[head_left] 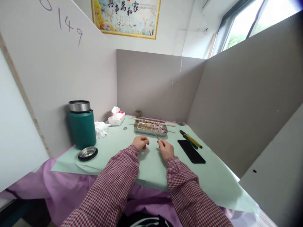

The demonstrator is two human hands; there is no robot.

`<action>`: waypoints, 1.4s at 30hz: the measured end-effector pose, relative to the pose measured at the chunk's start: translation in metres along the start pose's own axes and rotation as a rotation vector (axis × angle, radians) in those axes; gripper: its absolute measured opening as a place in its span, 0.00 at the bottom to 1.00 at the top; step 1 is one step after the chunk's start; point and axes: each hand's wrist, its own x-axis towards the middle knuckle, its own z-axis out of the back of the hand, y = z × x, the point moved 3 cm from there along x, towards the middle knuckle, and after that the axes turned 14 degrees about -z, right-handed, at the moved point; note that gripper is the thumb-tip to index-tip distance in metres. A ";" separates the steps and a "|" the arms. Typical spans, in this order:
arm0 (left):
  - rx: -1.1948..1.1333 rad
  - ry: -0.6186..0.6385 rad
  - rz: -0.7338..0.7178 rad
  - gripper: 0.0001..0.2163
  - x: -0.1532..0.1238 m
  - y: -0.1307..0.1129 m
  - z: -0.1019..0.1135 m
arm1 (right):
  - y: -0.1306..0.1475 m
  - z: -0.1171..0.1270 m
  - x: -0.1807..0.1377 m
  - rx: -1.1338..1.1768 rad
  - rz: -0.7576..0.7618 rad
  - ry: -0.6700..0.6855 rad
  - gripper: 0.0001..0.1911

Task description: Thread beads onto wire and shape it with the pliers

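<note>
My right hand [166,149] is closed around a thin, pointed metal tool [156,136]. The tool's tip points up and left toward the tray, and most of it is hidden in the fingers. Just to the left, my left hand [140,142] is closed in a pinch above the table. Anything between its fingertips is too small to make out. The two hands are apart. Beyond them sits a shallow metal tray [151,132] holding small gold, white and red pieces. A wooden stick [170,125] with small pieces along its middle lies across the tray.
On the left stand a green flask [82,130], its lid [87,153], crumpled tissue [101,128] and a tissue pack [116,118]. To the right lie yellow-green pliers [193,140] and a black flat slab [191,152]. A small brown cup [138,113] is behind the tray. Grey panels enclose the table.
</note>
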 end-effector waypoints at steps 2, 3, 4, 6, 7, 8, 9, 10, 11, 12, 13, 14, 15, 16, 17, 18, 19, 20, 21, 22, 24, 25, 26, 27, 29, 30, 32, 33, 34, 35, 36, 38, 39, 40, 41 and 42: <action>0.037 0.010 -0.018 0.07 0.000 -0.001 0.000 | 0.002 -0.004 -0.002 -0.034 0.026 0.059 0.20; 0.050 0.017 -0.024 0.07 0.000 -0.001 -0.001 | 0.003 -0.005 -0.003 -0.043 0.031 0.071 0.20; 0.059 0.023 -0.029 0.07 0.000 -0.001 -0.001 | 0.003 -0.005 -0.003 -0.049 0.033 0.078 0.20; 0.070 0.035 -0.040 0.08 0.000 0.000 -0.001 | 0.004 -0.005 -0.004 -0.051 0.033 0.090 0.20; 0.073 0.038 -0.049 0.08 0.001 0.001 -0.001 | 0.004 -0.004 -0.004 -0.046 0.035 0.097 0.20; 0.077 0.040 -0.056 0.08 0.001 0.001 -0.001 | 0.004 -0.004 -0.004 -0.038 0.038 0.104 0.20; 0.080 0.043 -0.061 0.08 0.001 0.001 -0.002 | 0.005 -0.004 -0.004 -0.030 0.041 0.112 0.20; 0.083 0.044 -0.064 0.08 0.001 0.001 -0.002 | 0.005 -0.004 -0.004 -0.023 0.040 0.118 0.20; 0.086 0.045 -0.064 0.08 0.001 0.001 -0.002 | 0.005 -0.004 -0.004 -0.019 0.036 0.123 0.20; 0.091 0.045 -0.062 0.08 0.001 0.001 -0.002 | 0.006 -0.003 -0.004 -0.016 0.029 0.126 0.20; 0.097 0.043 -0.060 0.08 0.001 0.001 -0.002 | 0.006 -0.003 -0.004 -0.013 0.020 0.127 0.20; 0.103 0.043 -0.058 0.08 0.001 0.000 -0.001 | 0.006 -0.003 -0.004 -0.009 0.013 0.128 0.20; 0.108 0.042 -0.057 0.08 0.001 0.000 -0.001 | 0.006 -0.003 -0.004 -0.004 0.008 0.129 0.21; 0.111 0.040 -0.054 0.08 0.000 -0.001 -0.001 | 0.006 -0.002 -0.004 0.002 0.004 0.130 0.21; 0.113 0.037 -0.049 0.08 0.000 -0.001 -0.001 | 0.006 -0.002 -0.004 0.010 0.000 0.131 0.21; 0.112 0.033 -0.044 0.08 0.000 -0.001 -0.001 | 0.006 -0.002 -0.004 0.018 -0.005 0.131 0.21; 0.108 0.029 -0.038 0.08 0.000 -0.001 -0.001 | 0.006 -0.002 -0.003 0.025 -0.009 0.132 0.21; 0.105 0.026 -0.034 0.08 0.000 -0.001 0.000 | 0.005 -0.002 -0.003 0.031 -0.011 0.133 0.20; 0.104 0.026 -0.032 0.08 -0.001 -0.001 0.000 | 0.005 -0.002 -0.003 0.033 -0.013 0.133 0.20; 0.106 0.028 -0.033 0.08 -0.001 0.000 0.000 | 0.005 -0.002 -0.003 0.032 -0.010 0.134 0.20; 0.114 0.035 -0.041 0.08 0.000 0.000 -0.001 | 0.005 -0.002 -0.003 0.026 0.003 0.137 0.20; 0.121 0.037 -0.044 0.08 0.000 0.000 -0.001 | 0.005 -0.002 -0.003 0.023 0.009 0.138 0.20; 0.126 0.039 -0.045 0.08 0.000 0.001 -0.001 | 0.006 -0.002 -0.004 0.022 0.013 0.139 0.20; 0.132 0.038 -0.044 0.08 0.000 0.002 -0.001 | 0.006 -0.002 -0.004 0.022 0.014 0.140 0.20; 0.145 0.036 -0.042 0.08 0.001 0.004 -0.001 | 0.006 -0.002 -0.004 0.025 0.013 0.142 0.20; 0.152 0.035 -0.044 0.08 0.001 0.004 -0.001 | 0.006 -0.002 -0.004 0.025 0.012 0.142 0.20; 0.162 0.036 -0.054 0.08 0.002 0.006 -0.001 | 0.006 -0.002 -0.004 0.019 0.012 0.141 0.20; 0.163 0.038 -0.060 0.08 0.003 0.006 -0.001 | 0.006 -0.002 -0.004 0.013 0.011 0.140 0.20; 0.162 0.040 -0.063 0.08 0.003 0.007 -0.001 | 0.006 -0.002 -0.003 0.005 0.011 0.137 0.20; 0.162 0.041 -0.063 0.08 0.003 0.007 -0.001 | 0.006 -0.002 -0.003 -0.002 0.011 0.134 0.20; 0.163 0.040 -0.061 0.08 0.003 0.007 -0.001 | 0.006 -0.003 -0.003 -0.007 0.014 0.131 0.20; 0.172 0.037 -0.053 0.08 0.003 0.007 -0.001 | 0.006 -0.003 -0.003 -0.014 0.022 0.126 0.20; 0.178 0.037 -0.048 0.08 0.002 0.006 -0.001 | 0.006 -0.003 -0.003 -0.019 0.027 0.125 0.20; 0.185 0.037 -0.043 0.08 0.002 0.005 -0.001 | 0.006 -0.004 -0.003 -0.026 0.032 0.121 0.21; 0.191 0.038 -0.041 0.08 0.002 0.004 -0.001 | 0.006 -0.004 -0.003 -0.036 0.037 0.114 0.20; 0.194 0.039 -0.041 0.08 0.001 0.003 -0.001 | 0.006 -0.004 -0.003 -0.047 0.044 0.105 0.20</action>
